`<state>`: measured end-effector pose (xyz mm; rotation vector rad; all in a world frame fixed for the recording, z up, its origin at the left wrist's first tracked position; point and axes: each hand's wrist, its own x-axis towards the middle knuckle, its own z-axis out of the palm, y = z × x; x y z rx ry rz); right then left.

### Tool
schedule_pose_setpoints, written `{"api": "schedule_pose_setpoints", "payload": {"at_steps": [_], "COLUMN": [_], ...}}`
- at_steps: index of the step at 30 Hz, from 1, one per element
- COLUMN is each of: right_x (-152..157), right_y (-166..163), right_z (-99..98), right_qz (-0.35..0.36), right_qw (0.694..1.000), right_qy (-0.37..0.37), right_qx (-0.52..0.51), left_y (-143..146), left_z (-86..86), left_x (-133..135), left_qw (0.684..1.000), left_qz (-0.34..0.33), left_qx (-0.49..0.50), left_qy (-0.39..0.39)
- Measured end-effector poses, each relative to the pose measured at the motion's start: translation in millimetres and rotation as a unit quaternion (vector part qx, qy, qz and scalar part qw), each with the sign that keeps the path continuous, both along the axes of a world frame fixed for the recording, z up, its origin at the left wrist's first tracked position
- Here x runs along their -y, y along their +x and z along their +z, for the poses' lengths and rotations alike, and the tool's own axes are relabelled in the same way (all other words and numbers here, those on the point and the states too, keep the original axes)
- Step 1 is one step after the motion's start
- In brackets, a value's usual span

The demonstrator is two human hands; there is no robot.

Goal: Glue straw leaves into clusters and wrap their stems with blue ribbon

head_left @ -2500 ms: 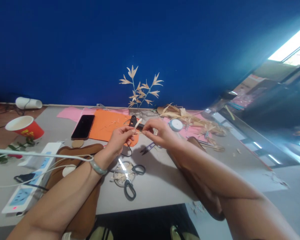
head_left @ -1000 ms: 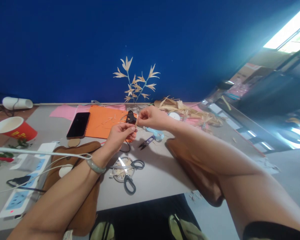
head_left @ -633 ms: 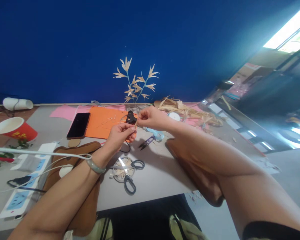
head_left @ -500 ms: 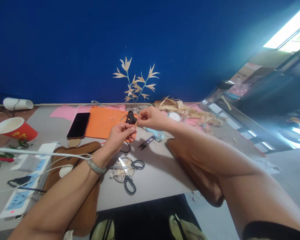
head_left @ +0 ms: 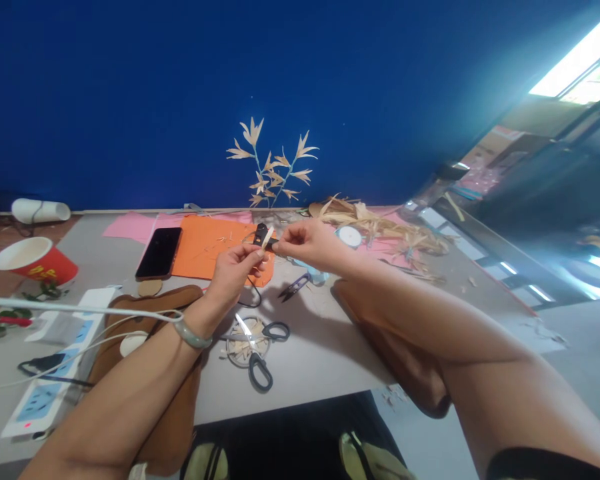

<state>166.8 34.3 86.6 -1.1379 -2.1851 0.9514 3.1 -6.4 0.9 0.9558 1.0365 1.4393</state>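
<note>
My left hand (head_left: 236, 270) pinches a pale strip of dried husk (head_left: 268, 235) between thumb and forefinger, its tip pointing up. Just to the right, my right hand (head_left: 307, 243) has its thumb and fingers pressed together close to the strip; whatever they hold is too small to make out. A black tool (head_left: 260, 231) lies behind the fingertips, partly hidden, on an orange sheet (head_left: 200, 243). Small thread snips (head_left: 295, 287) lie below the right hand. Nearer to me, black-handled scissors (head_left: 254, 343) rest across a round dish (head_left: 240, 360) of husk scraps.
Dried-husk flowers (head_left: 275, 163) on branching stems stand against the blue wall. A heap of husks (head_left: 380, 227) and a white ribbon roll (head_left: 349, 236) lie right. Leftward are a phone (head_left: 159, 253), a red paper cup (head_left: 45, 260), a power strip (head_left: 43, 400) and trailing cables.
The pale strip now stands up visibly from my left fingertips. My right fingertips have moved slightly apart from the left ones and a little lower.
</note>
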Motion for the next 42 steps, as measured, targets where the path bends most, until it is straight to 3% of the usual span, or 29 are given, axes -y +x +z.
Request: {"api": "schedule_pose_setpoints", "payload": {"at_steps": [3, 9, 17, 28, 42], "right_x": [3.8, 1.8, 0.7, -0.1, -6.2], "right_y": [1.3, -6.4, -21.4, -26.7, -24.5], "right_z": [-9.1, -26.5, -39.8, -36.6, -39.5], "right_qz": [0.017, -0.026, -0.038, -0.051, -0.029], "right_qw": [1.000, 0.995, 0.968, 0.973, 0.970], "right_qy": [-0.022, -0.052, -0.126, -0.110, -0.129], "right_qx": [-0.011, -0.076, -0.214, -0.194, -0.202], "left_y": [0.6, 0.6, -1.0, -1.9, -2.7], "left_z": [1.3, 0.4, 1.7, -4.3, 1.1], "left_x": [0.9, 2.7, 2.6, -0.4, 0.1], "left_qw": [1.000, 0.999, 0.998, 0.998, 0.999], "left_qz": [0.013, 0.020, 0.014, 0.029, 0.035], "left_qx": [0.005, -0.014, -0.033, -0.032, -0.029], "left_qy": [0.008, 0.023, 0.041, 0.038, 0.019]}}
